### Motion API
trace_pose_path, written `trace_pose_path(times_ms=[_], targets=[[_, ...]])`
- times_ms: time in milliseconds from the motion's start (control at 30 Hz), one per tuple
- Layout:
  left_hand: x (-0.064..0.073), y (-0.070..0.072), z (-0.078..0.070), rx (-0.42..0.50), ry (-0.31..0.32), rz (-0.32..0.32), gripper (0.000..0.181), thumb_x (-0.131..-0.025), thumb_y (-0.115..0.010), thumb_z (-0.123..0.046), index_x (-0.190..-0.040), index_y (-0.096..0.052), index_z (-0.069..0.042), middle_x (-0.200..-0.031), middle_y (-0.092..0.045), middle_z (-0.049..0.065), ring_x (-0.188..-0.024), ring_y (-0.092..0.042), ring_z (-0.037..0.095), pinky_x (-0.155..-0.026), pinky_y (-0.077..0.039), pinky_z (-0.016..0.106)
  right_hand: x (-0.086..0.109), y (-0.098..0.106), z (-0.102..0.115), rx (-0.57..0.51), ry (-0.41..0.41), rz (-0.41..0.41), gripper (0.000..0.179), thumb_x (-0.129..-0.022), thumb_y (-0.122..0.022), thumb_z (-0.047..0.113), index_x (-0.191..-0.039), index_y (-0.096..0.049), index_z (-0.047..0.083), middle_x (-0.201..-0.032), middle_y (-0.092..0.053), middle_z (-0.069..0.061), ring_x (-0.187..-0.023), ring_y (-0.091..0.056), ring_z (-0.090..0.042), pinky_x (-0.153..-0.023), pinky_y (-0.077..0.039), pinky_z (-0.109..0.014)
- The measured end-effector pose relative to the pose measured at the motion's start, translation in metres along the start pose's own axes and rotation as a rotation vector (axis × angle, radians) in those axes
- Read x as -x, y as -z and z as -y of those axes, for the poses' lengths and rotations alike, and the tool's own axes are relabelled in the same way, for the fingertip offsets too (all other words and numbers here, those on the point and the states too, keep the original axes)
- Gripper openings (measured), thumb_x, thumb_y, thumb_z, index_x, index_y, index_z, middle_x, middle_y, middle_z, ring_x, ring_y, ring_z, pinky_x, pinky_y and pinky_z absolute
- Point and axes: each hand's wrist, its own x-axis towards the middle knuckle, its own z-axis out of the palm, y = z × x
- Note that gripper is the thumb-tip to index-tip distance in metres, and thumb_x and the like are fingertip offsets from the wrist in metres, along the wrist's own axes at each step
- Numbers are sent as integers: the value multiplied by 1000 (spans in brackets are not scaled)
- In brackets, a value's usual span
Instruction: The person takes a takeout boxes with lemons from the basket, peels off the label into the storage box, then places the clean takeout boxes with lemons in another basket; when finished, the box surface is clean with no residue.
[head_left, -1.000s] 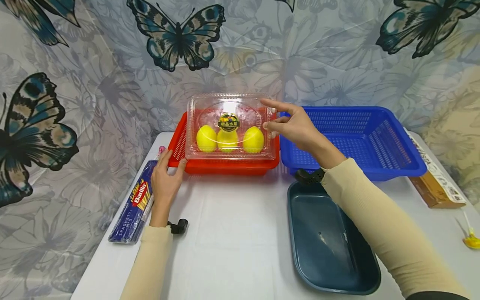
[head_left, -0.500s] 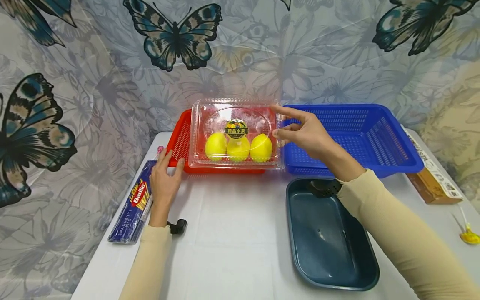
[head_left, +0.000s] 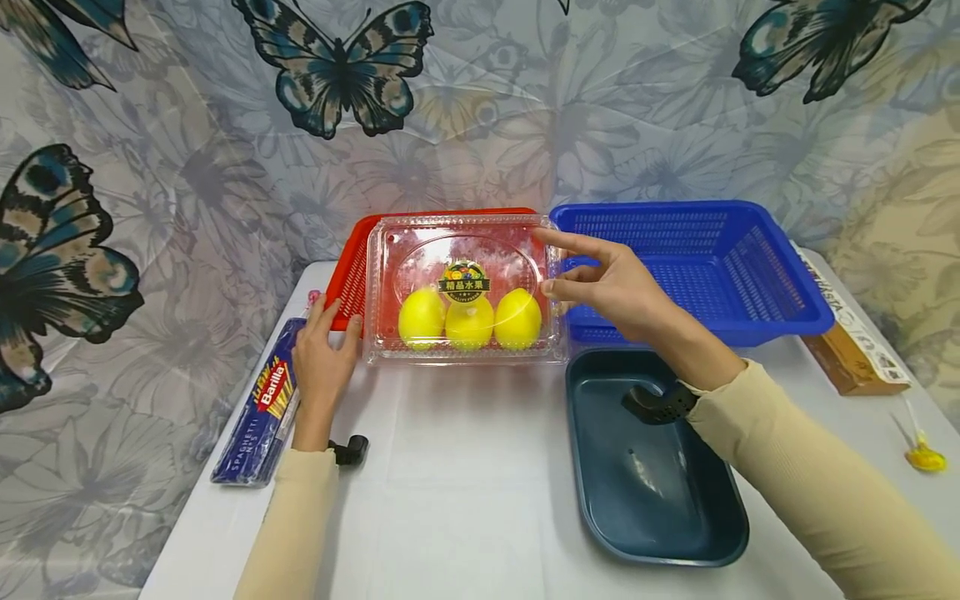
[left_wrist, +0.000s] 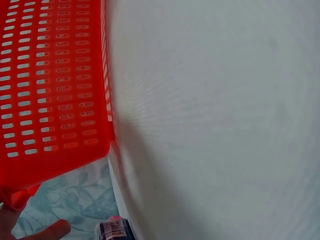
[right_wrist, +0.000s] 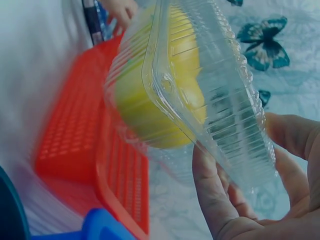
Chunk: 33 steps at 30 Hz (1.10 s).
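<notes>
My right hand (head_left: 622,287) pinches the right edge of a clear plastic fruit box (head_left: 465,250) between thumb and fingers. Inside, along its lower side, sit three yellow lemons (head_left: 422,318); the lid bears a round label (head_left: 463,283). The box is held up tilted, its lid facing me, in front of the red basket (head_left: 347,279) and hiding most of it. In the right wrist view, fingertips (right_wrist: 205,162) press the box's rim. My left hand (head_left: 324,358) touches the basket's near left corner, fingers extended and thumb spread apart.
A blue basket (head_left: 697,329) stands right of the red one. Nearer lies a dark teal tray (head_left: 637,492), below my right forearm. A Barilla spaghetti pack (head_left: 258,417) lies at the left edge, a brown and white box (head_left: 855,358) at the right, beside a small yellow item (head_left: 925,457).
My right hand has brought the fruit box lower and nearer to me, so more of the red basket's back rim shows. My left hand stays at the basket's corner.
</notes>
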Motion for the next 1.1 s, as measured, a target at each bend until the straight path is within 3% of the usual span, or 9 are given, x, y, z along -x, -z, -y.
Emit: trace_pose_path(times_ms=[267,633,867,1000,1100], targets=[[0,1,0,16,-1,9,59,-97,-60,-53,-143,-61,-16,-162,-43,-1,-136,-50,47,-111,-37,62,18,-9,-6,1,-1,19,62,-94,-72,10,-151,-52,25,-161,-43,4,-99,-72,-17,-83,-61,-28],[0,2,-3,26,0,16,57,-97,-61,-49,-142,-61,-14,-162,-43,1,-138,-48,47,-112,-36,63,40,-16,-15,84,20,35,62,-93,-73,13,-150,-52,24,-160,-43,-1,-94,-68,-20,-69,-55,-26],[0,3,-2,12,13,29,57,-98,-61,-48,-143,-60,-14,-163,-42,0,-138,-48,47,-112,-35,63,54,-25,-23,111,12,43,63,-92,-75,14,-150,-53,27,-150,-48,-9,-92,-68,-23,-67,-55,-26],[1,4,-3,15,20,36,58,-97,-61,-49,-144,-60,-14,-163,-41,0,-137,-48,47,-113,-34,63,58,-30,-29,127,-6,49,63,-92,-75,14,-148,-54,31,-143,-52,-8,-91,-68,-25,-57,-45,-24],[1,4,-4,19,21,38,59,-97,-61,-50,-144,-59,-15,-163,-41,0,-137,-48,47,-113,-34,63,62,-32,-33,133,-8,52,63,-92,-75,13,-148,-55,30,-140,-53,-11,-94,-68,-24,-60,-46,-25]])
